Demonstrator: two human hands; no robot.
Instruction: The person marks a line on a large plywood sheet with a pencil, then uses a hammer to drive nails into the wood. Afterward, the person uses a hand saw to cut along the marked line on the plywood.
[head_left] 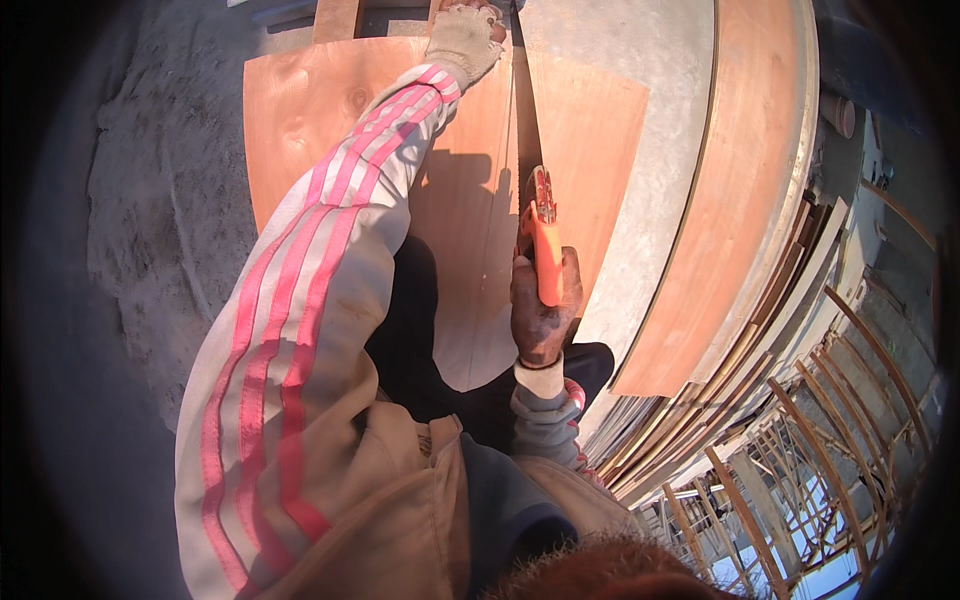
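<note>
My right hand (543,312) is wrapped around the orange handle (547,262) of a handsaw. The long dark saw blade (526,110) points away from me, along a line on a reddish plywood sheet (590,150). Whether its teeth sit inside a cut is hard to see. Out at the sheet's far edge, my left hand (466,42) wears a pale fingerless glove, its bare fingers curled at the edge just left of the blade tip. Part of that hand runs up to the picture's top rim. My left forearm crosses above the sheet, and its shadow lies on the wood.
Wooden battens (337,20) lie beyond the sheet's far edge. A long plywood strip (735,180) stretches along the right, beside stacked boards (770,345). Farther right is a framework of wooden poles (750,520). Rough grey ground (165,180) is on the left; my dark-trousered knees border the sheet.
</note>
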